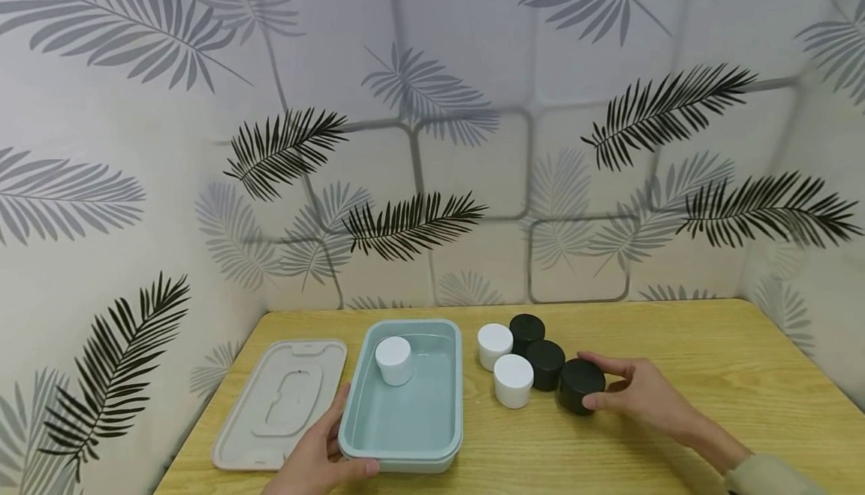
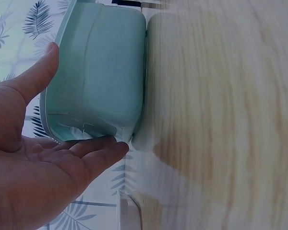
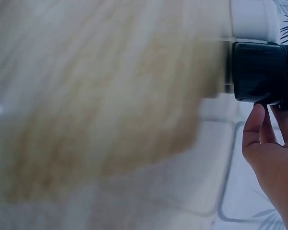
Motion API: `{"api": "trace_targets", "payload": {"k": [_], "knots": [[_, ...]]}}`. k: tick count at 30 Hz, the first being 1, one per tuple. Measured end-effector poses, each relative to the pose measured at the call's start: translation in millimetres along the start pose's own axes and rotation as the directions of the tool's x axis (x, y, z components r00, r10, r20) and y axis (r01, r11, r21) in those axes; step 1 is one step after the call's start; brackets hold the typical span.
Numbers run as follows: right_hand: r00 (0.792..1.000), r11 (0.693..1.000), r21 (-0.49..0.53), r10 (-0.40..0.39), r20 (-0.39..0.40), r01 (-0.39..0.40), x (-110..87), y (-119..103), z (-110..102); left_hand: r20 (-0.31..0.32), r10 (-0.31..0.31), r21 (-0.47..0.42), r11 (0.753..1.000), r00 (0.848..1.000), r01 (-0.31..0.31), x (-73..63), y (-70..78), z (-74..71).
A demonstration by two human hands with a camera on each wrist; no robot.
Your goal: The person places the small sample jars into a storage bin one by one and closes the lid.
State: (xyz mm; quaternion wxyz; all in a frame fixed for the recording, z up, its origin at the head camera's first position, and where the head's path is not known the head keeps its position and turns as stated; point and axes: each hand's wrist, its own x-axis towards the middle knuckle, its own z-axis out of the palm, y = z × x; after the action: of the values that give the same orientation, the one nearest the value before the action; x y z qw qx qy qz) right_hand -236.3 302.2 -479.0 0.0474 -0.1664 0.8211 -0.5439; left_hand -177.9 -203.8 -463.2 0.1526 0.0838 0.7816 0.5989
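Note:
My left hand [image 1: 322, 450] holds the near-left corner of a pale blue-green plastic container [image 1: 426, 455], thumb along its near side and fingers against its left wall. In the left wrist view, fingers [image 2: 101, 155] touch the container's outer wall [image 2: 113, 62]. Inside the container, a white jar [image 1: 394, 360] stands upright toward the far left. To the right, my right hand [image 1: 642, 393] grips a black jar [image 1: 581, 384] between thumb and fingers. The right wrist view shows this black jar [image 3: 259, 72] from the side, beside a white one [image 3: 254, 19].
Between container and right hand stand two white jars [image 1: 513, 380] [image 1: 495, 346] and two more black jars [image 1: 544, 364] [image 1: 527, 332], grouped closely. A flat whitish lid [image 1: 236, 427] lies left of the container. The wooden table [image 1: 730, 360] meets a leaf-patterned wall [image 1: 473, 172] behind.

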Motion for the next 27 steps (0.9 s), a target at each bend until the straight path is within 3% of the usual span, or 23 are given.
{"api": "trace_targets", "payload": {"k": [12, 19, 23, 27], "knots": [[0.999, 0.997, -0.071, -0.008, -0.033, 0.005, 6.9, -57, -5, 0.003, 0.013, -0.003, 1.000, 1.000, -0.013, -0.4, 1.6, 0.2], [0.999, 0.996, -0.092, -0.018, -0.028, 0.016, 35.2, -90, 10, 0.012, 0.034, -0.012, 0.999, 0.999, -0.034, -3.9, 2.0, -4.1], [0.999, 0.996, -0.073, -0.054, 0.009, 0.055, 54.2, -106, 23, 0.024, 0.063, -0.014, 0.998, 0.998, -0.062, -3.9, 1.2, -4.8], [0.995, 0.996, -0.018, -0.083, 0.053, 0.084, 73.3, -115, 39, 0.023, 0.044, -0.020, 0.999, 0.999, -0.044, -3.6, 0.6, -3.8]]}}
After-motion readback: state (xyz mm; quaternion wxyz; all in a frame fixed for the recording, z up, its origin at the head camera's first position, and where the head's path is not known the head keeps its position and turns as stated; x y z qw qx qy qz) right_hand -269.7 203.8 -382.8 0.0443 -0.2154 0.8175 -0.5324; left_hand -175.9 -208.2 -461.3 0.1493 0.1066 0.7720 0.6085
